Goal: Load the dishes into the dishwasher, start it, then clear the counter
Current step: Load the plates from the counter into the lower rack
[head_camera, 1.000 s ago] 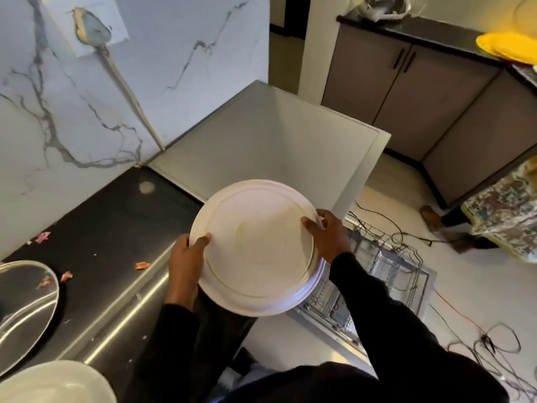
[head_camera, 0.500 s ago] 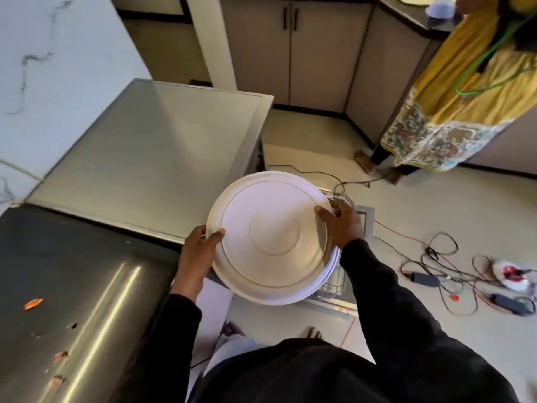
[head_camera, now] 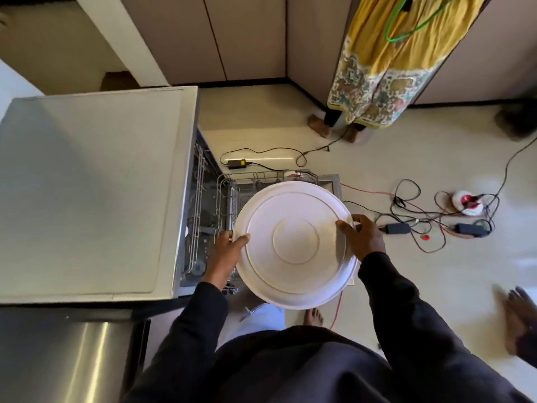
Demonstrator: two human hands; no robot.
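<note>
— While the white plate (head_camera: 295,245) hangs beside the open dishwasher (head_camera: 87,184), who has hold of it?

— Both hands. The left hand (head_camera: 228,248) grips the left rim, thumb curled over the top, its fingers hidden beneath. The right hand (head_camera: 361,237) pinches the right rim, thumb on top too. The plate lies nearly flat, ringed face up, above the pulled-out wire rack (head_camera: 229,184).

— What stands around it?

— To the left is the dishwasher's flat grey top, and nearer on that side a dark counter (head_camera: 58,353). The plate covers most of the rack, so only its far and left wires show.

— And the floor?

— Cluttered. A black adapter (head_camera: 236,163) and its cord lie just beyond the rack. To the right, a tangle of black and red cables (head_camera: 421,216) runs to a round red-and-white device (head_camera: 467,203). A red cord (head_camera: 337,309) comes out from under the plate's near edge, beside a bare foot (head_camera: 313,317).

— Anyone else nearby?

— A second person in a yellow patterned garment (head_camera: 377,68) stands by the far corner cabinets (head_camera: 247,36), apart from the rack. At the right edge is a blurred hand or foot (head_camera: 520,318); I cannot tell which.
</note>
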